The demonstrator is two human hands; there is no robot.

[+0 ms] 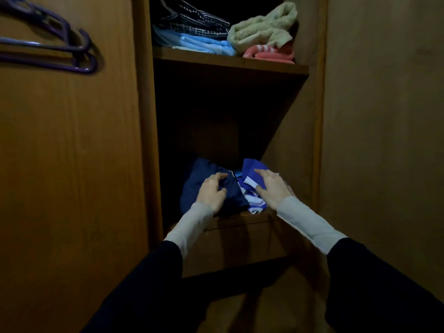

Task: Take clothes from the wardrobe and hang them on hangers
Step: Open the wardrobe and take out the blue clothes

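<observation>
1. Clothes (252,179) lie bundled on the lower shelf (259,216) of the wardrobe (144,140): a navy garment (199,171) and a bright blue-and-white one touching beside it.
2. Your left hand (211,192) curls its fingers onto the navy cloth, seemingly gathering it; whether it truly grips, you cannot tell.
3. Your right hand (271,186) rests fingers extended on the blue-and-white piece, steadying it.
4. Purple hangers (60,44) wait on the left door, near for hanging.
5. Folded items fill the upper shelf (230,62).
</observation>
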